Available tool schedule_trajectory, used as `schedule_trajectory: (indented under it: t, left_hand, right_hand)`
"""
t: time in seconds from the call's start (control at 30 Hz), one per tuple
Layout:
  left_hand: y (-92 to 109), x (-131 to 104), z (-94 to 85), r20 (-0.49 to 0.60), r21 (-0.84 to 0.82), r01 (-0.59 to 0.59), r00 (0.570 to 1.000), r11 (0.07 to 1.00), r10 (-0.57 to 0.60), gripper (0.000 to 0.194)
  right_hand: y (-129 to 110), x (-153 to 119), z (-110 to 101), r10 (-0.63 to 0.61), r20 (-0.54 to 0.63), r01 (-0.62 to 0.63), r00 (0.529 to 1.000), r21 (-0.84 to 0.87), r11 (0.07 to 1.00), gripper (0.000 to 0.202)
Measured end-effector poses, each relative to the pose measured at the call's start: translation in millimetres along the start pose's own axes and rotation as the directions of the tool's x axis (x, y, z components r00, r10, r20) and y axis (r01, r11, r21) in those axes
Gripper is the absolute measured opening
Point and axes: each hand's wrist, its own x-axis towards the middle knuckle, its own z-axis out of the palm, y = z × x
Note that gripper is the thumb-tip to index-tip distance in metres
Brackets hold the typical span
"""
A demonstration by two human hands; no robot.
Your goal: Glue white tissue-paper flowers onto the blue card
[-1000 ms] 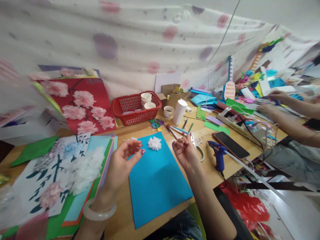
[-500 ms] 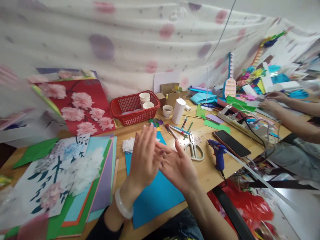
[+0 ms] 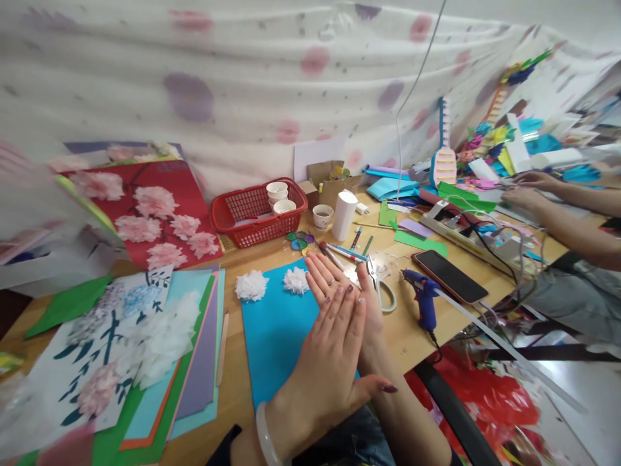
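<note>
My left hand [image 3: 324, 366], with a white bangle at its wrist, lies palm down across my right hand [image 3: 371, 310]. The fingers of both are stretched out, and my right palm faces up with a ring on one finger. Nothing shows between them. Below and left of the hands is a blue sheet [image 3: 272, 336]. A white paper flower [image 3: 295, 280] rests on the sheet's upper part, and another white flower [image 3: 251, 285] sits at its upper left corner. Scissors [image 3: 387, 296] lie just beyond my right hand, partly hidden by it.
A glue gun [image 3: 425, 299] and a phone [image 3: 450, 277] lie at the right. Behind stand a red basket [image 3: 257, 228], a paper cup [image 3: 323, 217] and a white roll [image 3: 344, 215]. Coloured sheets [image 3: 198, 375] are stacked left. Another person's hands [image 3: 528, 194] are far right.
My left hand has turned from upright to palm down, moving right and lower over my right palm. Both white flowers now show more fully.
</note>
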Motion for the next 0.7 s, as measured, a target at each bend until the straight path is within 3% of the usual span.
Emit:
schedule_trajectory:
  t: [0.1,0.17,0.23,0.3,0.37,0.43,0.5,0.6,0.7]
  left_hand:
    - [-3.3,2.9,-16.3,-0.113,-0.194,0.066,0.990,0.979,-0.089,0.043]
    - [-9.5,8.3,-29.6,-0.279,-0.258,0.135,0.938,0.957,-0.208,0.027]
    - [-17.4,16.4,-40.8,-0.398,-0.229,0.211,0.871,0.950,-0.289,0.025]
    - [-25.5,24.8,-46.9,-0.396,-0.159,0.235,0.874,0.959,-0.280,0.033]
    - [-32.1,30.4,-47.8,-0.383,-0.141,0.231,0.884,0.963,-0.268,0.026]
    - [-36.3,32.9,-46.5,-0.411,-0.191,0.229,0.864,0.954,-0.290,0.013]
    - [-38.4,34.0,-48.0,-0.439,-0.294,0.230,0.830,0.927,-0.345,0.013]
    - [-41.3,36.7,-63.5,-0.461,-0.507,0.231,0.741,0.830,-0.488,0.022]
    - [-48.5,40.7,-91.0,-0.479,-0.685,0.212,0.590,0.697,-0.650,0.025]
  right_hand:
    - [1.0,-2.4,-2.5,-0.002,0.003,0.002,1.000,0.026,1.000,0.061]
    - [1.2,-6.2,-2.8,0.018,0.001,-0.018,1.000,0.041,0.999,0.063]
    - [1.5,-10.5,-0.9,0.040,0.014,-0.041,0.999,0.045,0.998,0.063]
    - [2.1,-14.4,1.9,0.062,0.049,-0.064,0.997,0.034,0.997,0.064]
    - [3.4,-17.0,3.4,0.094,0.081,-0.094,0.992,0.003,0.996,0.065]
    - [5.0,-18.1,2.4,0.126,0.087,-0.123,0.988,-0.037,0.992,0.064]
    - [5.8,-18.0,-0.7,0.156,0.082,-0.150,0.984,-0.075,0.986,0.064]
    - [2.6,-18.0,-6.7,0.200,0.122,-0.183,0.972,-0.138,0.973,0.068]
    - [-5.7,-22.1,-14.9,0.241,0.163,-0.200,0.957,-0.231,0.952,0.070]
